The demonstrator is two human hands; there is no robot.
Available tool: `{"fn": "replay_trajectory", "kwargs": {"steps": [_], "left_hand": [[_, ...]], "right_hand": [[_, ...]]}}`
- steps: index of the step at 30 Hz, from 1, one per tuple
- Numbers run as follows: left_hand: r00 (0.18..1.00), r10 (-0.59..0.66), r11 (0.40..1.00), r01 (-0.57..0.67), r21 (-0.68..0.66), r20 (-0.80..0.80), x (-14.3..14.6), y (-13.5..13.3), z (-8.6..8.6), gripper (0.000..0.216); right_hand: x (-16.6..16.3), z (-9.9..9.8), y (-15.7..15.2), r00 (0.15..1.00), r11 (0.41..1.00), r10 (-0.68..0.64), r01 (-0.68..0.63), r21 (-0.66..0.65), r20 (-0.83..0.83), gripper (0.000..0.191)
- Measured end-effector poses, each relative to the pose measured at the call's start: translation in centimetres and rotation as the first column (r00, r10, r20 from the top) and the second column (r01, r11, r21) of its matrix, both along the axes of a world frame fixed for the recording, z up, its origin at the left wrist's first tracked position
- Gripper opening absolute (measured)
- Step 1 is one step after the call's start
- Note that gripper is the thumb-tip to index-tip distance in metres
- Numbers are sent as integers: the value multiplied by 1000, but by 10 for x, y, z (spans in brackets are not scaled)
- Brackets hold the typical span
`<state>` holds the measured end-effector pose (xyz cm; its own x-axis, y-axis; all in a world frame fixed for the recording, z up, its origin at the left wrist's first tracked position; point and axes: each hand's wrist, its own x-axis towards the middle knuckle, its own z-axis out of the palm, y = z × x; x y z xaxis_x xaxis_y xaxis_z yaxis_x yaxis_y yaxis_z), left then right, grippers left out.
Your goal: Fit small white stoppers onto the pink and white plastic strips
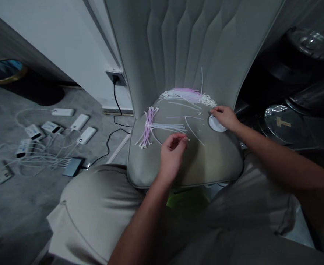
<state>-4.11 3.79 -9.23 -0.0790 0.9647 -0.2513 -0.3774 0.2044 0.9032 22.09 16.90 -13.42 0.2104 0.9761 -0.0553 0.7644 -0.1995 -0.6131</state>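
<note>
Handling thin strips (188, 95), apparently, on chair (151, 171): left hand (172, 155), right hand (226, 117) by dish (217, 125) pinched, contents unclear; next move likely needs fine fingertips.

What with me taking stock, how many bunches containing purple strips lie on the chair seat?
2: the left bunch on the seat's left side, and the rear bunch near the backrest. No others show.

Lilac and white strips (148, 127), white disc (217, 124), grey chair (192, 55)
</note>
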Motion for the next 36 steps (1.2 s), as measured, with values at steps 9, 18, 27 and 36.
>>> {"fn": "replay_trajectory", "kwargs": {"steps": [9, 18, 27, 36], "left_hand": [[1000, 13, 1000, -13, 2, 5, 0, 0, 0, 18], [1000, 10, 1000, -10, 3, 3, 0, 0, -1, 17], [1000, 9, 1000, -9, 10, 12, 0, 0, -2, 17], [1000, 7, 1000, -7, 9, 7, 0, -1, -2, 17]], "right_hand": [[3, 3, 0, 986, 994, 38, -53, -94, -160, 23], [-2, 8, -1, 970, 990, 7, -41, -137, -241, 24], [-3, 8, -1, 948, 994, -6, -29, -106, -317, 14], [-2, 4, 1, 919, 996, 0, -33, -78, -394, 12]]}}
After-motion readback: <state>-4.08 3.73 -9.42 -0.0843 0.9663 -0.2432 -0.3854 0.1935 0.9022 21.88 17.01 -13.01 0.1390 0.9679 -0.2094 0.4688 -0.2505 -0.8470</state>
